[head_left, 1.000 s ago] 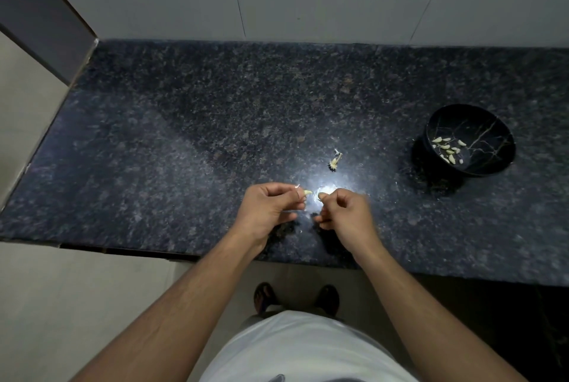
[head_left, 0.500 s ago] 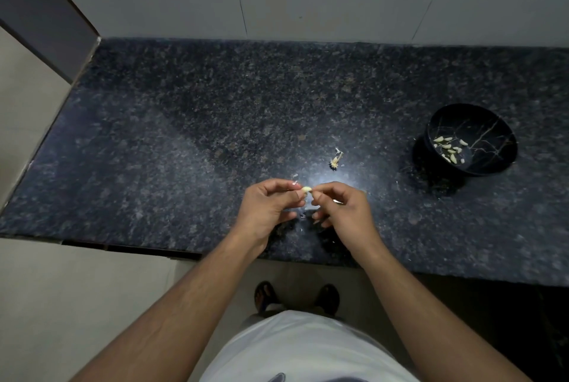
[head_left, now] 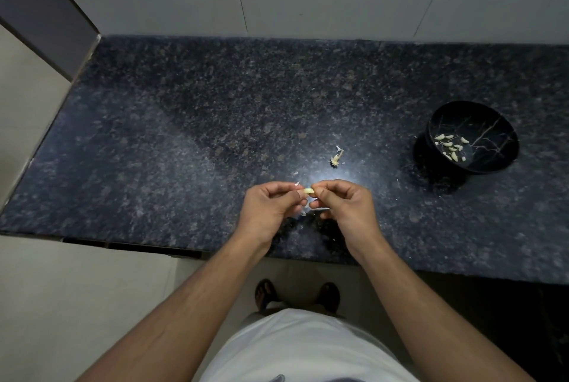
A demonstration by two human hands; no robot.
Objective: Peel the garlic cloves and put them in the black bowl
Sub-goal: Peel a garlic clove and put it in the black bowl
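Clove (head_left: 308,190): pale, held over the counter's (head_left: 184,151) near edge, pinched between both hands.
Left hand (head_left: 271,206): fingers curled, thumb and forefinger clamped on the clove's left end.
Right hand (head_left: 345,206): fingers curled, tips closed on the clove's right end; a skin flake possibly under the fingers, too small to confirm.
Bowl (head_left: 492,160): black, well to the right, upright on the counter; a small heap of peeled cloves (head_left: 450,146) inside.
Root stub (head_left: 336,159): spent bulb base, lying just beyond the hands, apart from them.
Skin bits (head_left: 296,183): loose flakes on the counter by the left fingertips and below the hands.
Step in hand (judged): stripping the last skin off this clove.
Progress (judged): late; no unpeeled cloves seen on the counter.
Method note: hold left pinch steady, lift skin edge with right nail, pull lengthwise toward the tip, rotate clove to check the hidden side.
Pressure note: light grip only; bare clove likely slick, apt to squirt out.
Transfer note: check for clinging film before carrying to the bowl; drop low over the rim.
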